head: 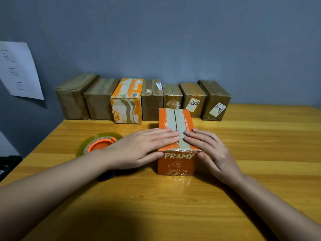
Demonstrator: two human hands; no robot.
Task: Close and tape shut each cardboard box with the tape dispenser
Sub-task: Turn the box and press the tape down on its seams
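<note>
We've got the orange box (175, 141) mid-desk, both flaps down; left hand (139, 146) and right hand (208, 150) press flat, fingers straight. It looks light, stiff, glossy (likely slippery). The tape dispenser (97, 145) sits just left; take its core.

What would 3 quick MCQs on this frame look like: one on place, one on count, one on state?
1. Where is the tape roll?
A. on top of the orange box
B. on the table, behind the left hand
C. by the wall, right of the row

2. How many boxes stand in the row along the wall?
A. five
B. seven
C. nine

3. How do the hands meet the orange box?
A. both press flat on its top flaps
B. one lifts it
C. neither touches it

Key:
1 B: the tape roll lies behind the left hand.
2 B: seven in the row of boxes.
3 A: the left hand and right hand lie flat on the orange box.
</note>
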